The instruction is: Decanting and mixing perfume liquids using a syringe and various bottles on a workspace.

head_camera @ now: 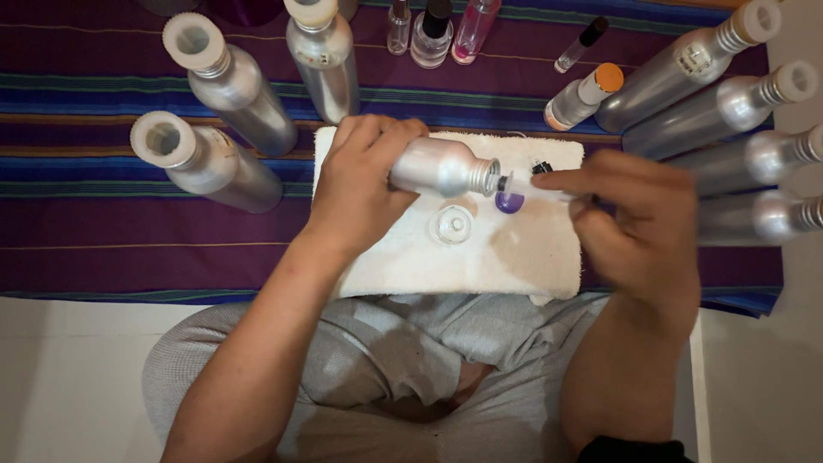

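Your left hand [360, 184] clamps the tilted metal bottle [441, 167] at frame centre, above the towel [514, 257]. Your right hand [639, 219] pinches a thin dropper [549, 190]. The bottle looks smooth, slippery; hold its body.

Tall aluminium bottles [231, 90] crowd the left, more [729, 99] hem the right; bare white towel [514, 266] stays open near the person.

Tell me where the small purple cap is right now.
In the head view, the purple cap lies on the white towel, just right of the mouth of the silver bottle held tilted in the left hand.
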